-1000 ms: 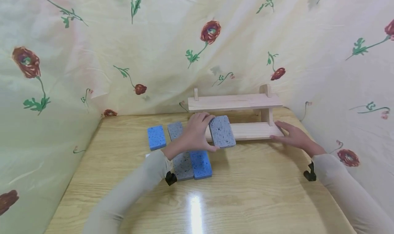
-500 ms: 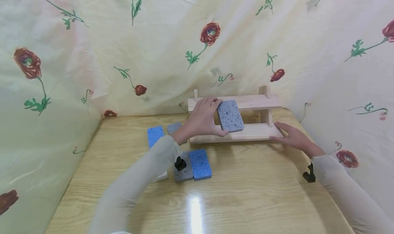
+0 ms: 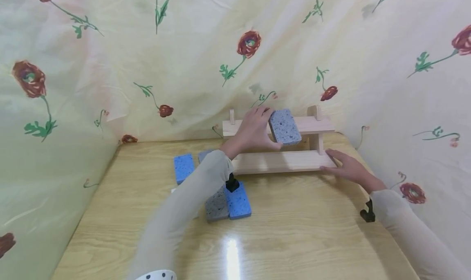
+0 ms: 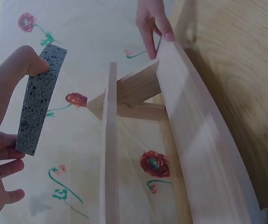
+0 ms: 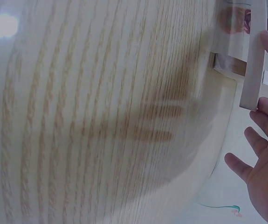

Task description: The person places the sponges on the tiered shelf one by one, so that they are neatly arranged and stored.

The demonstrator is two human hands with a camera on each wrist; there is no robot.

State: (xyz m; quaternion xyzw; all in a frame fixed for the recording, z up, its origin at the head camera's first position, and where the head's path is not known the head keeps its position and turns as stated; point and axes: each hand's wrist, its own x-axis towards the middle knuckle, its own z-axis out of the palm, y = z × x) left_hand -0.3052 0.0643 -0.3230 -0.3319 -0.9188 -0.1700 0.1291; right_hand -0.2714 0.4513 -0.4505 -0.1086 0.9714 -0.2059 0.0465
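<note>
A grey speckled sponge [image 3: 285,127] is pinched in my left hand [image 3: 254,131], thumb on its near edge and fingers on its far edge. The hand holds it up in front of the upper board of a two-tier wooden shelf [image 3: 279,162]. From the left wrist view, the sponge [image 4: 40,100] appears edge-on, apart from the upper board [image 4: 109,149]. My right hand [image 3: 347,167] holds the right end of the lower board, with thumb and index finger at its edge; its other fingers are spread in the right wrist view.
On the table left of the shelf lie two blue sponges [image 3: 238,201] and two grey sponges [image 3: 217,205], partly behind my left sleeve. A white item is mostly hidden there too. Flower-patterned cloth [image 3: 198,67] hangs behind the shelf and along both sides.
My left hand has carried the grey sponge up and to the right, from before the lower board to the height of the upper board. The right hand keeps its place on the shelf.
</note>
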